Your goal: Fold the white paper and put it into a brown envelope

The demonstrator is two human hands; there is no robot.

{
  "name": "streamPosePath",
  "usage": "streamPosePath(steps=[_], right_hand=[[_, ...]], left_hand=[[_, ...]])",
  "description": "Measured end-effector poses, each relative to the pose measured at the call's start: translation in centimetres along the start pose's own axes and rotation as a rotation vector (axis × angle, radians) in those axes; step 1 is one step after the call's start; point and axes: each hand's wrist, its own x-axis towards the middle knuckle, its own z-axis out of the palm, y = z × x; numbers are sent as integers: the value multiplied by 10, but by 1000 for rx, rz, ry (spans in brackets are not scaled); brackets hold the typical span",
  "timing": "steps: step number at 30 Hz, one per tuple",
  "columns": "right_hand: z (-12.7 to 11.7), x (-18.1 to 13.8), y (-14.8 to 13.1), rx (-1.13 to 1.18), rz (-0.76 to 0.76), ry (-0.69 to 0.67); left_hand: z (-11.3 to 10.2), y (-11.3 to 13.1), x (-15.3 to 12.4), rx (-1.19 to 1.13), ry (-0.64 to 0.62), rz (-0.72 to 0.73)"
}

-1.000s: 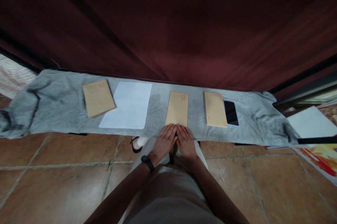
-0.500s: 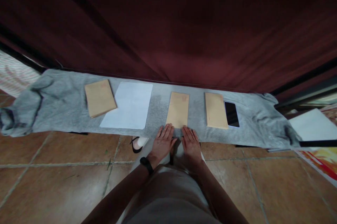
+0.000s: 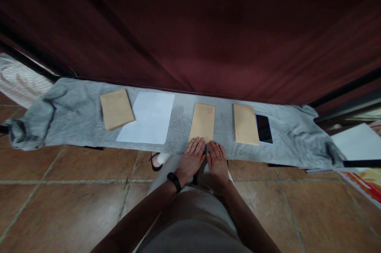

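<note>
A brown paper envelope (image 3: 203, 120) lies flat on the grey cloth, with a faint red print near its far right corner. My left hand (image 3: 192, 157), with a black band on the wrist, rests palm down, and its outstretched fingertips touch the envelope's near edge. Close beside it, my right hand (image 3: 218, 161) lies palm down with fingers stretched out at the near right corner. Both hands are open and hold nothing. The fingers partly cover the envelope's near edge.
Left of centre, a white paper sheet (image 3: 151, 118) sits beside a stack of brown envelopes (image 3: 117, 109). On the right, more brown envelopes (image 3: 245, 124) lie beside a dark-screened phone (image 3: 264, 129). Grey cloth (image 3: 74, 116) covers the narrow surface. A dark red curtain (image 3: 190, 39) hangs behind it.
My left hand has slid right along the envelope's near edge, closer to my right hand. The right hand has barely moved. The whole view has shifted slightly.
</note>
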Motion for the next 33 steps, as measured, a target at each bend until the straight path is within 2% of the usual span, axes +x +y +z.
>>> streamPosePath(steps=[9,26,33], right_hand=[[9,13,-10,27,-9,-2],[4,-2,8,-62,9,25],[1,-6,14,-50,20,40]], left_hand=[[-4,-8,-2,49,-40,23],[-7,-31,-18,55,-84,-36],[-5,-37,-24,50,-36,-96]])
